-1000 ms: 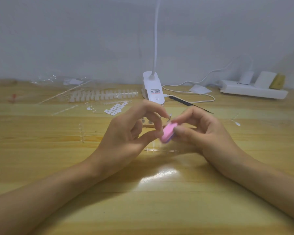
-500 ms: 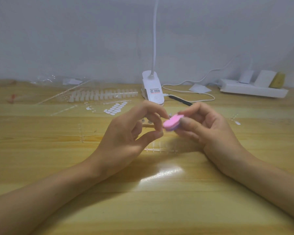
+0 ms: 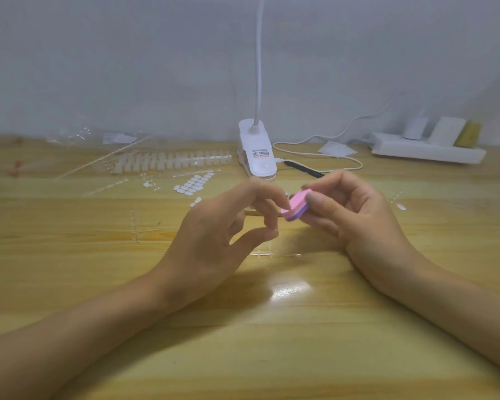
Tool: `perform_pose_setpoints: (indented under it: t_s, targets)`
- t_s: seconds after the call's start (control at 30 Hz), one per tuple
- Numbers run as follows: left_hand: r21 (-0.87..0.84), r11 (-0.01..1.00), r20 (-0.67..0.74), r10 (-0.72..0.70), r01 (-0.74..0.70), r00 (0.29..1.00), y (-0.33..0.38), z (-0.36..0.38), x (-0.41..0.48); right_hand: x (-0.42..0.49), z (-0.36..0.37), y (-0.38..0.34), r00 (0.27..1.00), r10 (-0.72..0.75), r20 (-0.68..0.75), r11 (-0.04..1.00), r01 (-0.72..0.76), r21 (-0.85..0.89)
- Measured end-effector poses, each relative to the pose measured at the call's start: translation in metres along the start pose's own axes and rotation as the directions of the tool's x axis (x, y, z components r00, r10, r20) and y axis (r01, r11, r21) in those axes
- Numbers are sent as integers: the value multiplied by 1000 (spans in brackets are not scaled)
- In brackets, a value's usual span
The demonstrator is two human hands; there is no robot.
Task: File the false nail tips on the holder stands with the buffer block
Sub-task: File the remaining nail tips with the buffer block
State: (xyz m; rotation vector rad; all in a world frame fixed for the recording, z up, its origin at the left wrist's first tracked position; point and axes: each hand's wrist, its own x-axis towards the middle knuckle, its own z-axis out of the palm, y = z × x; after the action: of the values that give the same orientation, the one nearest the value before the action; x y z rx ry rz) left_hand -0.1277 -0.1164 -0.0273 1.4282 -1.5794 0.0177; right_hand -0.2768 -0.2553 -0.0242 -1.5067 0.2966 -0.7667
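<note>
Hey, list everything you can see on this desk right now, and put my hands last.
buffer block: one, pink and purple, in right hand's fingers
clip lamp: one, white, back centre
power strip: one, white, back right
nail tip rows: several, pale, back left
sticker tabs: many, white, left of lamp
clear stands: at least two, transparent, near hands
table: one, wooden
left hand: fingers curled beside block; grip hidden
right hand: pinches block

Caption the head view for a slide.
Right hand holds a pink buffer block at fingertips of the left hand, over a table.
</note>
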Motion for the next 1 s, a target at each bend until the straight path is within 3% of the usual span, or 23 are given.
perform_pose_setpoints:
  t_s: [0.03, 0.13, 0.27, 0.4, 0.47, 0.57, 0.67, 0.73, 0.8, 0.87, 1.0]
  targets:
    - [11, 1000, -6, -3, 3, 1000, 0, 0, 0, 0, -1, -1, 1000, 16, -6, 1000, -16, -12]
    - [44, 999, -20, 5, -4, 1000, 1, 0, 0, -4, 2, 1, 985, 41, 166, 994, -23, -107]
    - [119, 993, -17, 24, -22, 1000, 3, 2, -2, -1, 1, -4, 1000, -8, 12, 998, 9, -57]
    - [159, 986, -4, 40, -38, 999, 3, 2, -2, -5, 4, -2, 984, 23, 178, 995, -5, -104]
    - [184, 981, 31, 59, -64, 998, 4, 3, -3, -1, 3, -3, 997, -22, 78, 999, 26, -46]
    - [29, 999, 20, -16, 16, 1000, 2, 0, -2, 7, -12, -7, 997, -52, -64, 999, 51, -16]
    - [-234, 958, -2, -170, 165, 985, -1, -9, 2, 7, -26, -7, 992, -52, 118, 979, 74, -189]
    - [-374, 897, -7, -258, 237, 966, -3, -13, 4, 7, -32, -8, 982, -20, 187, 883, 105, -457]
    - [-481, 828, 9, -323, 287, 946, -4, -14, 5, 7, -36, -9, 981, -27, 194, 638, 167, -752]
    - [-535, 781, 35, -359, 321, 933, -4, -15, 6, 4, -33, -16, 971, -120, 206, 484, 238, -842]
    - [-572, 738, 90, -377, 358, 922, -4, -16, 8, 1, -12, -45, 880, -302, 366, 555, 474, -684]
